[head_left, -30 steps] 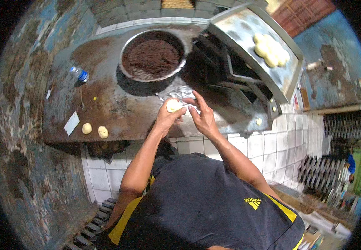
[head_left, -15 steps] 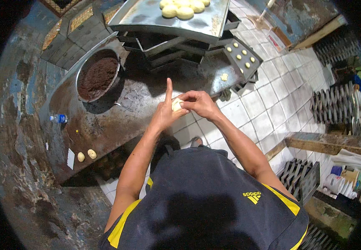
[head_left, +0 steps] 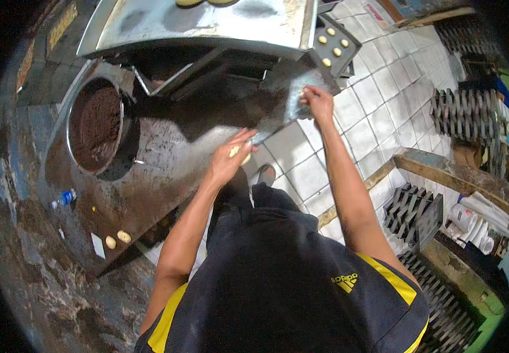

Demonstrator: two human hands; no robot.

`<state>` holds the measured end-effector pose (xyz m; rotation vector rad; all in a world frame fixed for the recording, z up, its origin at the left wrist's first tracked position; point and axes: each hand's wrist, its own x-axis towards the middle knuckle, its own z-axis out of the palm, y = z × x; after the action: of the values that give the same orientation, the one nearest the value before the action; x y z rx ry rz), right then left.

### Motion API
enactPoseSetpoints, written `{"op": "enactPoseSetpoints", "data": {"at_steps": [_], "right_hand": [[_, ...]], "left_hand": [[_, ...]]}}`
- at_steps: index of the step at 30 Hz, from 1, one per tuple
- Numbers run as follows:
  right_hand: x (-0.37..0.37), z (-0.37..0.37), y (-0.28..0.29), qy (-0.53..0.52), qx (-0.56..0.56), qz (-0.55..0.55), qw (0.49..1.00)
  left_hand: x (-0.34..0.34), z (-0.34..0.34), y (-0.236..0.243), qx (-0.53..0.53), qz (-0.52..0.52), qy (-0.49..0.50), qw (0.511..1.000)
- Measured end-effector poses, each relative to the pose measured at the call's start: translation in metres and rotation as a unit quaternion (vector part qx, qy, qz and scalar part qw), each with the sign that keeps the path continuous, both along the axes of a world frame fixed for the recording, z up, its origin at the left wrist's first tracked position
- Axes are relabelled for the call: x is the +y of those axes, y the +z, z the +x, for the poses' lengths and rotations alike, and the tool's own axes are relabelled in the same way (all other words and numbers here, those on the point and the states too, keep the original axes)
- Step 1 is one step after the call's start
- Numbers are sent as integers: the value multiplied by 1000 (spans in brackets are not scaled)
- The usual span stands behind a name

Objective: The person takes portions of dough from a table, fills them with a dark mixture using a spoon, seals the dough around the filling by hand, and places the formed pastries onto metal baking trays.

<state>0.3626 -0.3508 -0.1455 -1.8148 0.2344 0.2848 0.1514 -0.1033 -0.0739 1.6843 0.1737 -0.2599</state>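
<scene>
My left hand [head_left: 231, 153], near the table's front edge, is closed round a pale lump of dough [head_left: 237, 152]. Farther right and forward, my right hand [head_left: 316, 103] pinches at the table's right end; a pale bit shows at its fingertips, too small to make out. Above the hands stands a stack of metal trays, the top one [head_left: 148, 23] carrying large dough pieces [head_left: 219, 2]. Beyond it at the right, a dark tray [head_left: 342, 44] holds several small dough balls [head_left: 326, 62]. A large bowl [head_left: 95, 123] of dark brown crumbly stuff sits on the table left of my hands.
A bottle [head_left: 64, 198], a white card [head_left: 98, 245] and two dough balls [head_left: 124, 236] lie on the table's left [head_left: 137, 200]. White floor tiles [head_left: 372, 94] run to the right, alongside stacked pans [head_left: 460, 115], a low ledge [head_left: 448, 167] and another pan stack [head_left: 413, 215].
My right hand has left the dough in my left hand and reached forward and right to the table's end. The view has turned, bringing the tray stack nearer.
</scene>
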Motion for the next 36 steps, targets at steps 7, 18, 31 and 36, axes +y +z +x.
{"op": "enactPoseSetpoints", "data": {"at_steps": [7, 18, 31, 36], "right_hand": [[22, -18, 83, 123, -195, -125, 965], [32, -106, 244, 395, -368, -9, 842], [137, -86, 299, 297, 34, 327, 897], [238, 67, 348, 482, -67, 137, 863]], "left_hand": [[-18, 9, 52, -20, -88, 72, 993], [-43, 17, 105, -79, 65, 20, 995], [-1, 80, 206, -292, -150, 191, 925], [77, 131, 214, -419, -115, 274, 858]]}}
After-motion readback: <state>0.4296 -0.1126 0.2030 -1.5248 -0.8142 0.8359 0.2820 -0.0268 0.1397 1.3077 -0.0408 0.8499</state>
